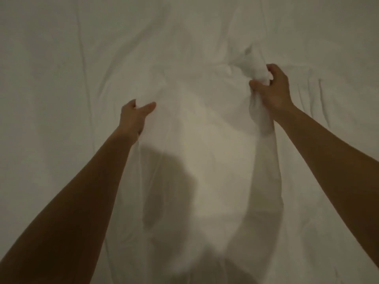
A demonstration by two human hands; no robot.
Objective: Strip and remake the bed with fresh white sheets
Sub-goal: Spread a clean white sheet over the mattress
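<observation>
Two hands up, both on the white sheet (194, 152), which hangs between them over the bed (41, 78). Left hand (133, 116): fingers curled, pinching the sheet's edge, thumb out flat against the cloth. Right hand (273, 90): fingers closed round a bunched wad of sheet, fabric bulging above the fist and trailing down below it. Bed underneath is covered in wrinkled white fabric.

No readable text, label or number anywhere on the white sheet (194, 140).
</observation>
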